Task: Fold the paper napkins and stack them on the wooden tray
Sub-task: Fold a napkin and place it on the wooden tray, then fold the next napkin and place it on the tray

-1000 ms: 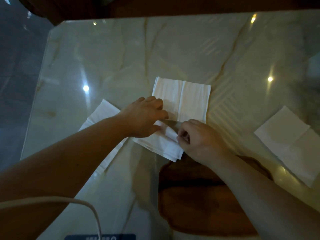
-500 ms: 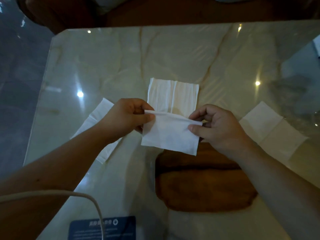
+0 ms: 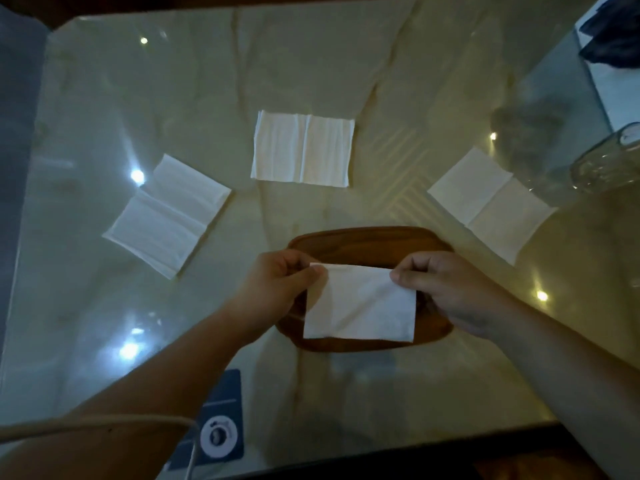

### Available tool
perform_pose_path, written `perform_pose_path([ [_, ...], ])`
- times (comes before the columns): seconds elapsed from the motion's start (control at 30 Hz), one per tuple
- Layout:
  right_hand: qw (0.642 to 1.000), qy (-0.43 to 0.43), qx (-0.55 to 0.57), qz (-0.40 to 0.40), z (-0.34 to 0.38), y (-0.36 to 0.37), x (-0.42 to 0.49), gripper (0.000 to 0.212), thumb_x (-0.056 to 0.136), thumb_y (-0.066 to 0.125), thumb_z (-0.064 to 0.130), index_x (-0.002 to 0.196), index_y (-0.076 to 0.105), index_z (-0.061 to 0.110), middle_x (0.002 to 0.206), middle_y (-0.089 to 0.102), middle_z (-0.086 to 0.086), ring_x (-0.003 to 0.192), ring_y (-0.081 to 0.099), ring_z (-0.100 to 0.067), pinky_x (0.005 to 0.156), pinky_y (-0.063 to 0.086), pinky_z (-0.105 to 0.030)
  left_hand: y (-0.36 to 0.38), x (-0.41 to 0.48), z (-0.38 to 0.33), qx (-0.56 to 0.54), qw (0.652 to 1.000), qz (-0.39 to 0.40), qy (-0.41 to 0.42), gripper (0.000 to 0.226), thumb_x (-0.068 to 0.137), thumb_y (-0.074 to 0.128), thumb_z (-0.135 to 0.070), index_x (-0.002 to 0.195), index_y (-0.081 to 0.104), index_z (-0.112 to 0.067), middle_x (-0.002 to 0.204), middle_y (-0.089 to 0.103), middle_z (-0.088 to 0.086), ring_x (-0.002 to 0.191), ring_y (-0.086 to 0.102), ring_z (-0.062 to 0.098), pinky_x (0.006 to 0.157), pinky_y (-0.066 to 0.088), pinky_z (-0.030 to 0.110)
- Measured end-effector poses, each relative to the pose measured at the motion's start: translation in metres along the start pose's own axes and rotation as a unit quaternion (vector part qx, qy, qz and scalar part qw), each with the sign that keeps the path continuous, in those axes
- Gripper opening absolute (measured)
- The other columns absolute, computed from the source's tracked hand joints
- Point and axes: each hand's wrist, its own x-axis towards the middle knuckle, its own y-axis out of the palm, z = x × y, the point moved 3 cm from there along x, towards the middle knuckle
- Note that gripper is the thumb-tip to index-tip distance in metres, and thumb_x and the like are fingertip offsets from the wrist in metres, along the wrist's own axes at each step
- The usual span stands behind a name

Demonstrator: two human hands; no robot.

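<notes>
The folded napkin [image 3: 360,303] hides most of the wooden tray [image 3: 367,239], hanging over it. Left hand [image 3: 277,289] and right hand [image 3: 446,289] each pinch a top corner, grip closed on paper.

Glossy cream marble tabletop [image 3: 173,98] with brown veins, spotted with ceiling-light reflections. Grey floor [image 3: 14,98] at left. Dark wooden furniture [image 3: 138,5] at far edge. Dim light.

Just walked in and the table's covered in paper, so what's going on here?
A person's left hand and right hand each pinch a top corner of a folded white paper napkin, holding it over the brown wooden tray. Three unfolded white napkins lie flat on the glossy marble table: left, centre, right.
</notes>
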Motion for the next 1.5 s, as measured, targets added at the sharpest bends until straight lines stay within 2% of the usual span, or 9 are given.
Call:
perform_pose_path([
  [0.1,0.999,-0.015,-0.043,-0.021,-0.011,-0.007,0.005,0.014,0.086,0.065,0.022,0.075,0.068,0.013,0.076,0.068,-0.001,0.071,0.062,-0.012,0.063,0.042,-0.025,0.017,-0.003,0.004,0.021,1.0,0.007,-0.018,0.019,0.09,0.056,-0.025,0.089,0.068,-0.01,0.085,0.069,0.015,0.074,0.07,0.026,0.053,0.057,0.027],
  [0.27,0.996,-0.039,-0.073,-0.042,-0.02,-0.016,0.017,0.008,0.081,0.072,0.023,0.077,0.068,0.017,0.081,0.072,-0.009,0.079,0.068,-0.023,0.068,0.05,-0.03,0.035,0.003,0.009,0.042,0.998,-0.008,-0.036,0.015,0.087,0.062,-0.027,0.085,0.067,-0.013,0.081,0.069,0.005,0.072,0.068,0.014,0.055,0.057,0.026],
  [0.4,0.987,-0.063,-0.141,-0.053,-0.022,-0.019,0.024,0.009,0.081,0.071,0.025,0.077,0.065,0.02,0.074,0.071,-0.003,0.071,0.066,-0.017,0.062,0.05,-0.033,0.038,0.016,0.014,0.151,0.987,-0.056,-0.007,0.012,0.087,0.06,-0.031,0.077,0.066,-0.028,0.081,0.068,-0.002,0.078,0.066,0.015,0.07,0.06,0.042],
  [0.6,0.949,-0.135,-0.273,-0.081,-0.014,-0.023,0.029,0.008,0.082,0.068,0.026,0.076,0.063,0.023,0.073,0.064,0.006,0.066,0.058,-0.008,0.055,0.045,-0.026,0.042,0.025,0.006,0.341,0.935,-0.075,0.056,0.008,0.089,0.054,-0.036,0.09,0.06,-0.031,0.075,0.062,-0.009,0.067,0.06,0.008,0.065,0.057,0.033],
  [0.73,0.905,-0.183,-0.373,-0.087,-0.011,-0.024,0.031,0.007,0.082,0.066,0.024,0.08,0.06,0.023,0.081,0.057,0.01,0.07,0.051,-0.004,0.054,0.031,-0.015,0.04,0.026,-0.001,0.446,0.883,-0.088,0.118,0.013,0.088,0.052,-0.037,0.096,0.059,-0.029,0.086,0.062,-0.01,0.07,0.058,0.011,0.061,0.055,0.035],
  [0.87,0.878,-0.208,-0.418,-0.103,-0.003,-0.024,0.038,0.027,0.078,0.069,0.035,0.101,0.058,0.025,0.096,0.052,0.008,0.086,0.051,-0.012,0.068,0.042,-0.026,0.029,0.024,-0.008,0.492,0.853,-0.097,0.148,0.018,0.088,0.05,-0.04,0.101,0.055,-0.029,0.092,0.055,-0.011,0.068,0.051,0.011,0.056,0.046,0.028],
  [1.13,0.883,-0.255,-0.388,-0.07,0.058,0.04,0.073,0.016,0.08,0.065,0.04,0.088,0.054,0.032,0.084,0.05,0.014,0.072,0.049,-0.002,0.061,0.04,-0.024,-0.069,0.022,-0.016,0.501,0.836,-0.174,0.138,0.027,0.09,0.047,-0.043,0.11,0.056,-0.028,0.104,0.061,-0.006,0.09,0.06,0.017,0.067,0.051,0.032],
  [1.3,0.904,-0.24,-0.351,-0.047,0.1,0.094,0.11,0.016,0.078,0.066,0.038,0.088,0.058,0.028,0.086,0.06,0.009,0.076,0.057,-0.013,0.071,0.049,-0.035,-0.163,0.031,-0.01,0.484,0.832,-0.256,0.091,0.023,0.085,0.057,-0.038,0.103,0.062,-0.025,0.1,0.065,-0.002,0.087,0.063,0.021,0.071,0.051,0.034],
  [1.5,0.901,-0.226,-0.367,-0.043,0.146,0.145,0.158,0.021,0.078,0.066,0.039,0.091,0.06,0.023,0.09,0.066,0.004,0.085,0.061,-0.019,0.077,0.051,-0.036,-0.246,0.043,0.022,0.463,0.831,-0.308,0.005,0.034,0.084,0.062,-0.036,0.111,0.059,-0.016,0.105,0.065,0.006,0.086,0.062,0.023,0.075,0.052,0.034],
])
